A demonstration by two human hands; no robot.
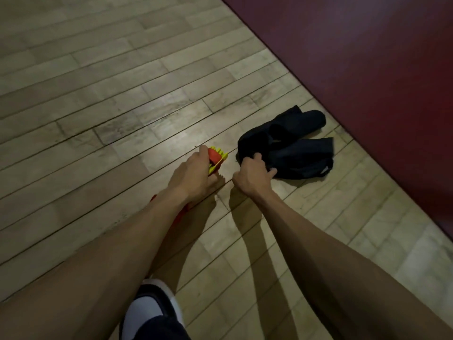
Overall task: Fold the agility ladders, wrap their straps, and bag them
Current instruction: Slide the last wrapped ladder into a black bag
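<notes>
White and dark, a shoe (157,305) sat nearest the camera at the lower edge, on the wooden floor (98,106). Both bare forearms reached forward above it. The left hand (193,175) gripped the folded ladder (217,159), a stack of yellow rungs bound by a red strap (182,213); the fingers were curled around the bundle, and the strap trailed back under the wrist. Just to the right, the right hand (250,175) pinched the near edge of the dark bag (291,148), fingers curled into the cloth. The bag lay crumpled on the floor, just beside the ladder. Beyond it ran a dark red mat (367,69).
</notes>
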